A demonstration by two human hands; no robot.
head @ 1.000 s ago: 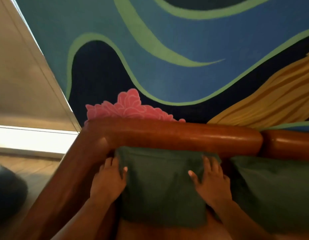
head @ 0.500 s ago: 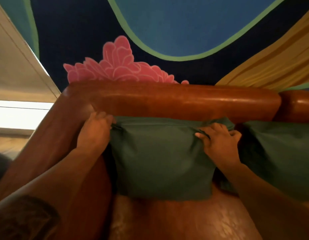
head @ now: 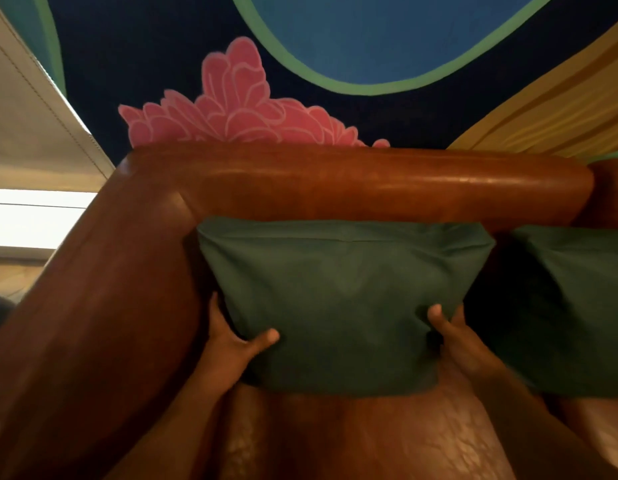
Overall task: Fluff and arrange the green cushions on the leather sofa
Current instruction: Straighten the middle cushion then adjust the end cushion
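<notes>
Two green cushions show on the leather sofa (head: 352,181); the near cushion (head: 342,299) stands upright in the sofa's left corner, its top edge against the backrest (head: 369,188) and its left side close to the armrest (head: 103,289); both hands hold it by its lower corners. The left hand (head: 227,344) grips the lower left corner, thumb laid across the front face and fingers tucked behind; the right hand (head: 456,341) grips the lower right corner the same way, thumb on the front, the other fingers hidden behind the fabric. The step in hand looks like fluffing or seating this cushion; the next move probably calls for squeezing or shaking the filling toward the corners, then pressing the cushion square against the backrest and letting go.

The near cushion looks soft and fairly full; its cover is a plain dark green cloth with a seam running along just below the top edge, and its body narrows toward the gripped bottom corners. The second cushion (head: 557,306) leans just beside it on the right, partly out of view, apparently touching it near the top. Behind the sofa a wall mural (head: 387,39) shows blue, green and yellow bands and a pink flower (head: 238,112); a pale window blind (head: 30,126) hangs at the left.
</notes>
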